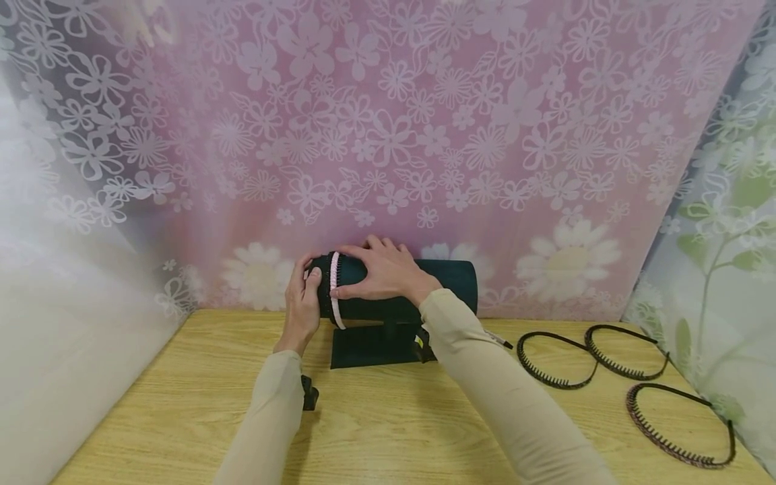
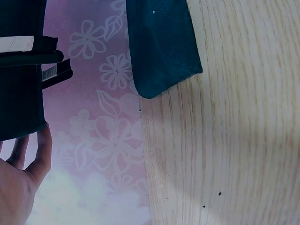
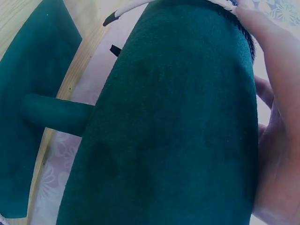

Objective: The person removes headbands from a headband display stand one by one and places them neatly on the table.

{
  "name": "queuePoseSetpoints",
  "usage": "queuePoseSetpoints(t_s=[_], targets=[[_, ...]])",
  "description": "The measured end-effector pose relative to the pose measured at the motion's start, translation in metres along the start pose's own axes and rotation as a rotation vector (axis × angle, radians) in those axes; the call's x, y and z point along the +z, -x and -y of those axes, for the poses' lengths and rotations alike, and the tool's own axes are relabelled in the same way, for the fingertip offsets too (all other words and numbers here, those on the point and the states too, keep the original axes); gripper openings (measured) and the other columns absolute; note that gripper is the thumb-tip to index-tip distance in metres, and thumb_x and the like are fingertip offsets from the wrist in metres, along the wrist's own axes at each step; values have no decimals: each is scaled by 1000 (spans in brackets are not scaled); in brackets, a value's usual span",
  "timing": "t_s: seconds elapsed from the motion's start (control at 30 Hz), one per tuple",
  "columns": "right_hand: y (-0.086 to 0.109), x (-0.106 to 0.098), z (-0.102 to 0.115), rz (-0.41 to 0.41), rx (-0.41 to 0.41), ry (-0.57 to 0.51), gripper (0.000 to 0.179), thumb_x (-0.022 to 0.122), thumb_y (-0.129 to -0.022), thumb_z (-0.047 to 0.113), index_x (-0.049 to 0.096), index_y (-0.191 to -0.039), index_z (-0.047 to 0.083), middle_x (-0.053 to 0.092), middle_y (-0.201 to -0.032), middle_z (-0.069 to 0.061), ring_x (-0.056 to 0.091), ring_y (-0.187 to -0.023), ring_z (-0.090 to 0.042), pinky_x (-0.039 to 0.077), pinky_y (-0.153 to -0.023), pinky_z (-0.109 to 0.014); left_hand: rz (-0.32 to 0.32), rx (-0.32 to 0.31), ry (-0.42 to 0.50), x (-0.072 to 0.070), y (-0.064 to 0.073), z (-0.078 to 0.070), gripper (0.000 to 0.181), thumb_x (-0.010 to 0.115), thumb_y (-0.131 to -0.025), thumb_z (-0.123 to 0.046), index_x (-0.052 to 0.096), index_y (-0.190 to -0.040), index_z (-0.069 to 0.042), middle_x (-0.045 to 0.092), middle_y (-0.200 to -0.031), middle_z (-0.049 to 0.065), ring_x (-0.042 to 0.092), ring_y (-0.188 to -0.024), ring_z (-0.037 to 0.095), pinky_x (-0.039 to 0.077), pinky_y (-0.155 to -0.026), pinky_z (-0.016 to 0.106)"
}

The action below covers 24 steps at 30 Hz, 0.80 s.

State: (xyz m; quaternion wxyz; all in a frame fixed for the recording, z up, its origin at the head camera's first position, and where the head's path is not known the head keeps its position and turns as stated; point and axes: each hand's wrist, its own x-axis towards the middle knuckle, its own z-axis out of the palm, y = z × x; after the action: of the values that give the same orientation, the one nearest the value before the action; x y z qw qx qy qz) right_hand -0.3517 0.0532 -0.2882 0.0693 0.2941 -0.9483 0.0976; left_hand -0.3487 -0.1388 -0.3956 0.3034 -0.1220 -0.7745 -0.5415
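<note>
A dark green velvet headband display stand (image 1: pixel 451 286) has a horizontal roll on a short post above a flat base (image 1: pixel 364 347). Around the roll's left part sits a pale pink toothed headband (image 1: pixel 335 283), with a darker headband (image 2: pixel 57 72) close beside it. My left hand (image 1: pixel 301 306) grips the left end of the roll, thumb in front. My right hand (image 1: pixel 388 273) reaches over the roll from the right, its thumb and index finger holding the pale headband at two spots. The headband ends (image 2: pixel 44 43) hang below the roll.
Several dark toothed headbands lie on the wooden table (image 1: pixel 364 431) at the right, one nearer the front (image 1: pixel 679 458). A pen (image 1: pixel 500 341) lies behind my right forearm. Flowered curtains (image 1: pixel 388 135) stand close behind the roll and along both sides.
</note>
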Motion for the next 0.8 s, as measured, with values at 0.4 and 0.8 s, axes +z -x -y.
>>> queuePoseSetpoints(t_s=[0.4,0.8], targets=[[0,2,5,12,-3,25,89,61,-81,79,35,-158,43,47,-140,-6,46,-126,-29,39,-104,-57,-5,2,10,-1,2,5,43,37,-110,-35,49,-147,-17,54,-144,7,53,-130,25,40,-113,50],[3,-4,4,22,-14,23,88,65,-83,71,37,-158,34,47,-141,-8,47,-125,-30,40,-103,-56,-7,11,11,-1,0,2,43,38,-109,-37,50,-146,-19,56,-141,4,56,-122,25,45,-107,48]])
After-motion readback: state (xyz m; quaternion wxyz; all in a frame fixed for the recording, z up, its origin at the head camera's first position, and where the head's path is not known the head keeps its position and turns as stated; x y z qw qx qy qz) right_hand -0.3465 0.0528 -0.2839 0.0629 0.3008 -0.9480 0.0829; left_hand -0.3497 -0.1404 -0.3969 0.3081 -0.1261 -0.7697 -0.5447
